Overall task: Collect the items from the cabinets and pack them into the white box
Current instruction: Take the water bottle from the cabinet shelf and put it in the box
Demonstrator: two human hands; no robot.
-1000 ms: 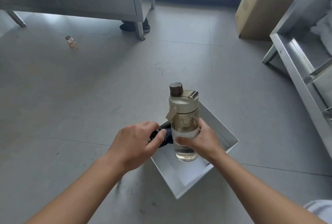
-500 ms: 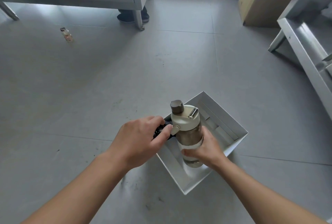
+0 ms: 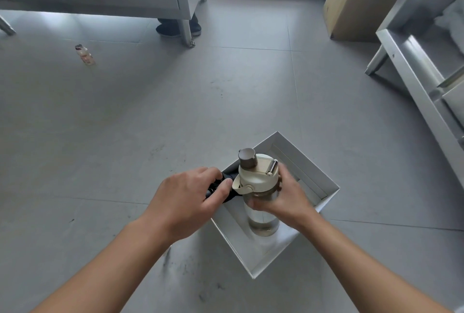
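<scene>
Small bottle (image 3: 85, 54) standing alone on grey tile floor (image 3: 175, 111) far left, cardboard box (image 3: 356, 3) top right – leaning by window, dark shoes (image 3: 175, 28) behind a metal leg (image 3: 187, 33), top centre.

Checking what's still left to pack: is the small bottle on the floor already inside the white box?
No. The small bottle stands on the floor near the cabinet, far from the white box.

Soft daylight (wide-angle edge warp)
</scene>
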